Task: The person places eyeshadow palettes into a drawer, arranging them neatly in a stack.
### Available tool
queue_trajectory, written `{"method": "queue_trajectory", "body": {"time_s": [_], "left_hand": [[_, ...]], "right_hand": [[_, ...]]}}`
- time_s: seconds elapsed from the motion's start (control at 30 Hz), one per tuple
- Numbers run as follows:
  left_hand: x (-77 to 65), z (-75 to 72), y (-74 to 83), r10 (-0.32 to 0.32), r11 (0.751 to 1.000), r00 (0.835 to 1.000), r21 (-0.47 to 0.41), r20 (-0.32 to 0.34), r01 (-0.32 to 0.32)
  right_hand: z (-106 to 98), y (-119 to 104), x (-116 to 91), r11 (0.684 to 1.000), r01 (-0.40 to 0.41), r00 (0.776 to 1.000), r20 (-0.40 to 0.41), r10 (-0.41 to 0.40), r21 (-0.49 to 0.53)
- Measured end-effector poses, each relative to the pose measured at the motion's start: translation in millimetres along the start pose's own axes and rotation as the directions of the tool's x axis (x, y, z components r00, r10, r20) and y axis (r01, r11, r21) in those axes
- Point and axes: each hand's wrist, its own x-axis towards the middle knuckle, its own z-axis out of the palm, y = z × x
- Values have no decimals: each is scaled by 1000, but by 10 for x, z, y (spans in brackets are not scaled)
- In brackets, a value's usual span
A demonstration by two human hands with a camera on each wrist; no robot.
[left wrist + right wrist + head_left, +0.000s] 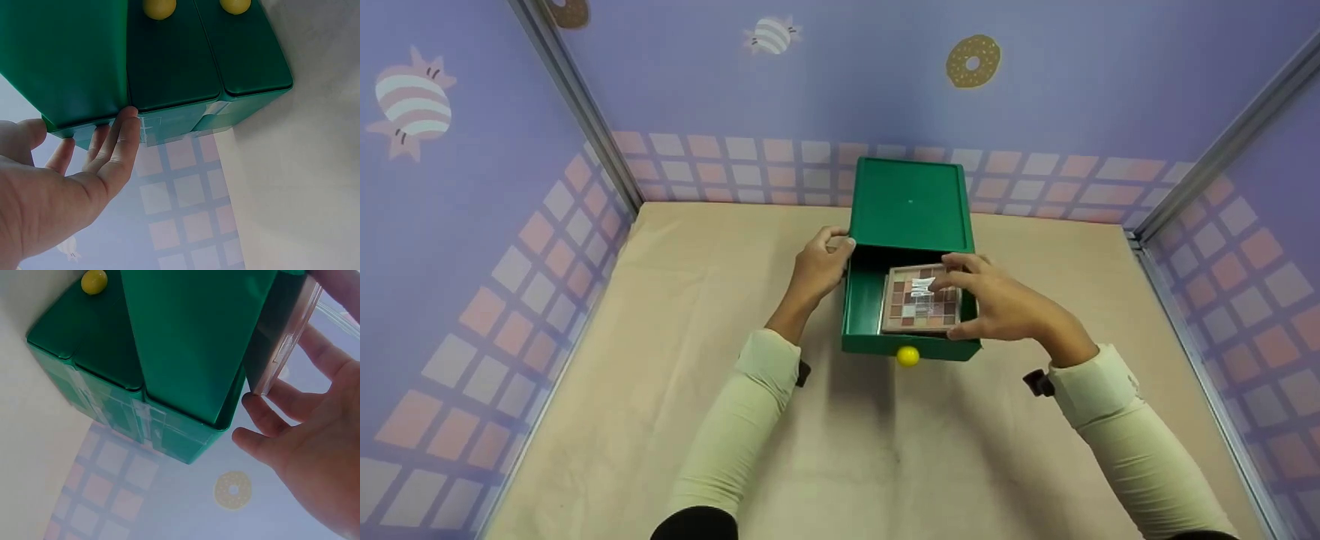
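Observation:
A green drawer cabinet (pixel 911 202) has its top drawer (pixel 864 343) pulled out, a yellow knob (pixel 908 356) on its front. An eyeshadow palette (pixel 911 311) with a clear lid and a grid of coloured pans is at the drawer's right part. My right hand (pixel 1001 304) holds the palette, thumb at the near edge and fingers toward the far edge. In the right wrist view the palette (pixel 289 334) stands tilted above the drawer's side wall. My left hand (pixel 819 268) rests against the cabinet's left side, its fingers touching the wall in the left wrist view.
Below the pulled-out drawer, two lower drawers (pixel 174 62) with yellow knobs are closed. Clear tape (pixel 115 408) runs along the cabinet's side. A beige cloth (pixel 720 300) covers the table. Patterned walls (pixel 840 75) with metal corner posts enclose the back and sides.

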Motion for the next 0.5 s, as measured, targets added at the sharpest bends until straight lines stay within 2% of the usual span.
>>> {"method": "queue_trajectory", "body": {"time_s": [0.27, 0.5], "left_hand": [[-2, -1, 2, -6, 1000, 1000, -14, 6, 6], [8, 4, 11, -6, 1000, 1000, -15, -5, 6]], "right_hand": [[3, 32, -48, 1000, 6, 1000, -10, -6, 22], [9, -60, -129, 999, -36, 991, -126, 38, 19]]}}
